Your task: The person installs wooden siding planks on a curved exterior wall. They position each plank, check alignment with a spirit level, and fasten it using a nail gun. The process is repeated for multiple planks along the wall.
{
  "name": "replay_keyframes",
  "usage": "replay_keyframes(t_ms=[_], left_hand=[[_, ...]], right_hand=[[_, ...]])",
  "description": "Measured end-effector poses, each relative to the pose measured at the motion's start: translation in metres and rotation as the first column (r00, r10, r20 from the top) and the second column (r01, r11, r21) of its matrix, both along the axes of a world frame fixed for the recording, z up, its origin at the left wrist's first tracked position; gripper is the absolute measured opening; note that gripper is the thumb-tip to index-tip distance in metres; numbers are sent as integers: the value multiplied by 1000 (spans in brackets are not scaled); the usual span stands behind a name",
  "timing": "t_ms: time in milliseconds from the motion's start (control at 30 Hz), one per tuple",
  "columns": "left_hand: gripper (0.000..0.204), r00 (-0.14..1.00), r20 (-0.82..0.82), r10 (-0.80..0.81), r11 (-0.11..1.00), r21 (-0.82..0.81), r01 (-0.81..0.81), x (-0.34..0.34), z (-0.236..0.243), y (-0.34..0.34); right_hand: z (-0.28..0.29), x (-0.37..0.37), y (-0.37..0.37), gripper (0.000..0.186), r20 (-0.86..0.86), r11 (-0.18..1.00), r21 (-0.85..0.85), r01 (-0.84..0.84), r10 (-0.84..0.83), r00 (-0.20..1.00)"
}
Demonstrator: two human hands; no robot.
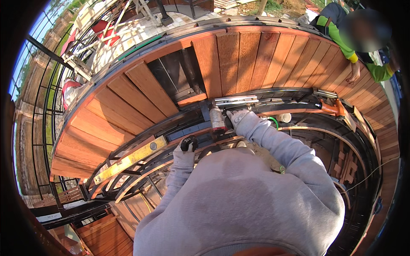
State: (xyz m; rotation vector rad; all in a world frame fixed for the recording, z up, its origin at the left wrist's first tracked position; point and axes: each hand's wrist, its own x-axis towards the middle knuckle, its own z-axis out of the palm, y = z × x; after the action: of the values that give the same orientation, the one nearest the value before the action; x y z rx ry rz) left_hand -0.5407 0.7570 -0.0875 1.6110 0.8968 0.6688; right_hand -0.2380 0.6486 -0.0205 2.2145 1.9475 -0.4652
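My right hand (236, 118), in a pale glove, is closed against the side of a worn, cylindrical tool (217, 118) with a red band at its near end. Its fingers are partly hidden, and so is any handle. Just beyond the tool lies a silver metal bar (235, 100) along the inner rim of the curved frame. My left hand (184, 152), also gloved, is raised at the inner edge with its fingers curled. Something black shows at the fingertips, either the glove's coating or a small object. A yellow spirit level (130, 160) rests on the frame to its left.
Reddish wooden boards (239, 64) fan out along the curved frame, with a gap over dark metal (173, 74). An orange tool (333, 109) lies on the right. A co-worker's hand (353, 73) reaches over the boards there. A thin cord (371, 173) crosses the right side.
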Motion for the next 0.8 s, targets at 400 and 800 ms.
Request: replay_keyframes(t_ms=[400, 800], left_hand=[[31, 979, -178, -97, 790, 585, 185, 80, 19, 28], [49, 894, -438, 92, 719, 651, 245, 130, 3, 28]], right_hand=[[29, 88, -81, 76, 32, 983, -58, 175, -173, 984], [8, 139, -121, 51, 137, 995, -2, 102, -101, 985]])
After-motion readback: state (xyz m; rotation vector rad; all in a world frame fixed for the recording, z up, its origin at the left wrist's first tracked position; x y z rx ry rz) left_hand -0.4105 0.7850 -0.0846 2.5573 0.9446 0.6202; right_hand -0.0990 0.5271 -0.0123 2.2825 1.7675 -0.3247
